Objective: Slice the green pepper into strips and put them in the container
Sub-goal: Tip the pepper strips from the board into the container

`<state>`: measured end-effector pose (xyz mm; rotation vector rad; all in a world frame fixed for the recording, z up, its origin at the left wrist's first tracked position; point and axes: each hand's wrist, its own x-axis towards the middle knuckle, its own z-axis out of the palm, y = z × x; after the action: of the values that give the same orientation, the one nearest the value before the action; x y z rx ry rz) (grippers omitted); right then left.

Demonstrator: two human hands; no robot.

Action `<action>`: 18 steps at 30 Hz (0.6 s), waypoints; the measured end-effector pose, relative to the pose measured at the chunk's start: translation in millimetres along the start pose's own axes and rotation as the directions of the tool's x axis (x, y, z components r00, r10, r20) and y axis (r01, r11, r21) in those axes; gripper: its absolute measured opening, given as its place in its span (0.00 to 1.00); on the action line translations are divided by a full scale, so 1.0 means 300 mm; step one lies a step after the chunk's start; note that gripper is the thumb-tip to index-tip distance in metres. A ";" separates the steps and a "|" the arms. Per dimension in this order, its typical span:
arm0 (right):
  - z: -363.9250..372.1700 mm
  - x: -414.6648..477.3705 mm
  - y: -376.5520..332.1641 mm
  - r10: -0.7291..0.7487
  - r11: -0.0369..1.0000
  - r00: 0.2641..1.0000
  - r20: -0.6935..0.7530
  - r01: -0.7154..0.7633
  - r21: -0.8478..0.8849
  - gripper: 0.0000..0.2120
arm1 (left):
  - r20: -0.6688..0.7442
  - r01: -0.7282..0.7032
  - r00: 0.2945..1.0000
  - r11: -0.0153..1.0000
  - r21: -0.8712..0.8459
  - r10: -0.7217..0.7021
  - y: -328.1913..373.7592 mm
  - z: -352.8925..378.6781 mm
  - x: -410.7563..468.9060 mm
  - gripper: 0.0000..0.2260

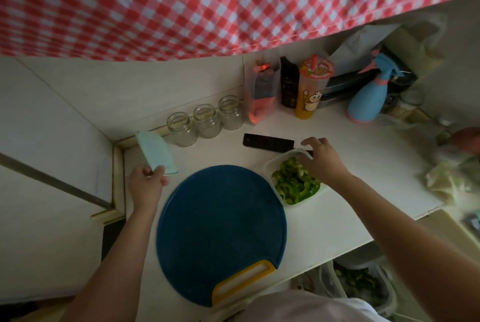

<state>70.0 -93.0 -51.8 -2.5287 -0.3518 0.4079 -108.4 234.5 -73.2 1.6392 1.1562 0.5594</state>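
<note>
From the camera on my head I look down on the round blue cutting board (220,230), which shows no pepper on it. My left hand (146,186) is clenched around the handle of the pale mint knife (155,152), just off the board's left edge, with the blade pointing up and away from me, clear of any food. My right hand (322,160) hovers over the far end of the container (298,204). Its fingers are spread and loose, and I can see no piece between them, though I cannot tell whether the fingertips touch the rim. The container sits against the board's right edge, and the green pepper strips (296,184) are heaped inside it. Judging by this, the slicing and the transfer look finished or very nearly so. At most, what is left is setting the knife down and nudging in any stray bits that my hand may be hiding.
</note>
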 end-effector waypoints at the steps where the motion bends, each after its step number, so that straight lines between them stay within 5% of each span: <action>1: -0.009 -0.003 -0.008 -0.008 1.000 1.000 -0.012 0.008 0.029 0.19 | 0.001 -0.072 0.997 0.997 -0.006 0.072 0.029 0.006 -0.029 0.08; 4: -0.032 -0.015 -0.028 -0.027 0.992 0.999 -0.022 0.030 0.123 0.16 | 0.031 -0.288 0.958 0.950 0.121 0.286 0.094 0.021 -0.154 0.08; 7: -0.057 -0.035 -0.047 -0.025 0.969 0.997 0.079 0.005 0.246 0.15 | 0.132 -0.554 0.832 0.787 0.271 0.539 0.138 0.033 -0.278 0.11; 10: -0.086 -0.056 -0.071 0.017 0.873 0.982 0.188 -0.106 0.477 0.21 | 0.343 -0.776 0.631 0.565 0.282 0.696 0.183 0.072 -0.334 0.14; 15: -0.141 -0.064 -0.061 0.036 0.625 0.939 0.342 -0.289 0.725 0.28 | 0.628 -0.984 0.177 0.155 0.090 0.757 0.208 0.221 -0.392 0.18; 18: -0.135 -0.059 -0.026 0.059 0.767 0.952 0.302 -0.236 0.597 0.21 | 0.728 -1.000 -0.002 0.020 -0.022 0.686 0.183 0.304 -0.430 0.11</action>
<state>66.8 -111.6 -11.2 -1.8410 -0.0795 0.7902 -68.6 76.4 -36.4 2.7704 -0.6080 0.4370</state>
